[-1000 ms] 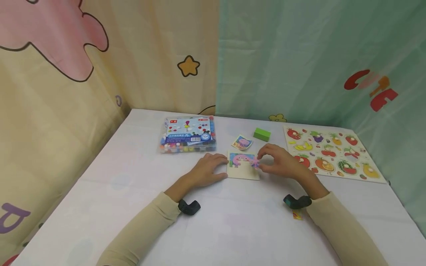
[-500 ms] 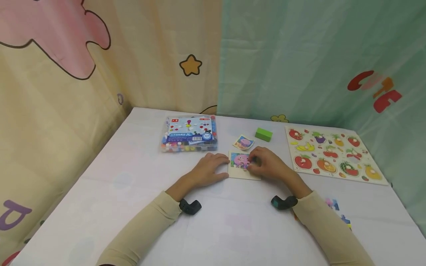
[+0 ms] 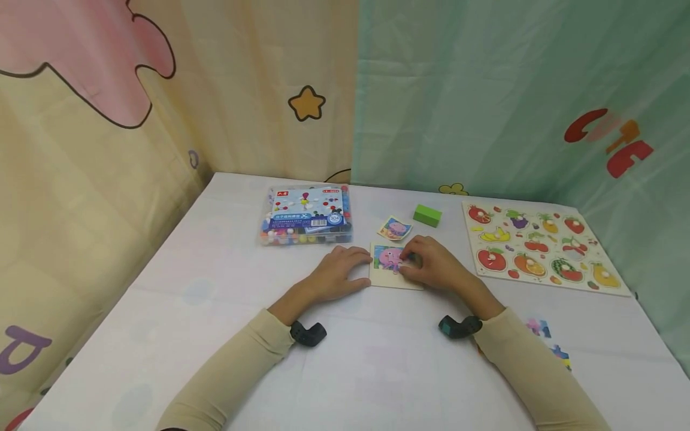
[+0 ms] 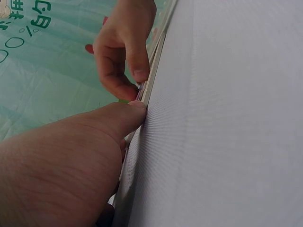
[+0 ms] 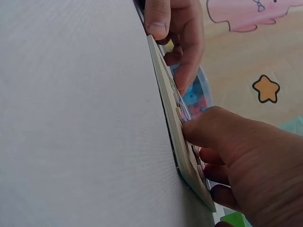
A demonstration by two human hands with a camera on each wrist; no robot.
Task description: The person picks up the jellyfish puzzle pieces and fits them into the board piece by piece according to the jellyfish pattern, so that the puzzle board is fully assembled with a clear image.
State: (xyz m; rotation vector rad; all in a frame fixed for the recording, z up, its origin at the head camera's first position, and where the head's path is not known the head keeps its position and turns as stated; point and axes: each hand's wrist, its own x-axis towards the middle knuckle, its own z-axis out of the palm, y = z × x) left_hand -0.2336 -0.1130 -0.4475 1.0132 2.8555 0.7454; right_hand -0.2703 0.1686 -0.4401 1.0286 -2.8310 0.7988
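Nearest me on the table [image 3: 350, 371], toward its right edge, some loose pieces [image 3: 537, 327] lie just beside my right sleeve [image 3: 530, 371], which partly hides them. Farther out, past the table's middle toward its far edge, lies the puzzle board [image 3: 390, 279], flat. My left hand [image 3: 336, 273] rests with thumb and fingers spread apart, tips at the board's left edge, seemingly steadying it. My right hand [image 3: 436, 263] is bent over the board's right half, thumb and finger pinching a pink piece [image 3: 397, 269] against the pig picture; the other fingers curl beneath the palm.

I take this as fitting that piece to its neighbours. The board's near strip looks bare, and my hand covers the right side, so I cannot tell whether the tabs are locked. The next move calls for lining up the edges and pressing down lightly while the board is held firm.

Beyond lie a small picture card [image 3: 396, 228] and a green block [image 3: 427, 215]; a fruit board [image 3: 544, 276] sits by the far right corner, a clear box [image 3: 305, 215] near the far edge, left of the card.
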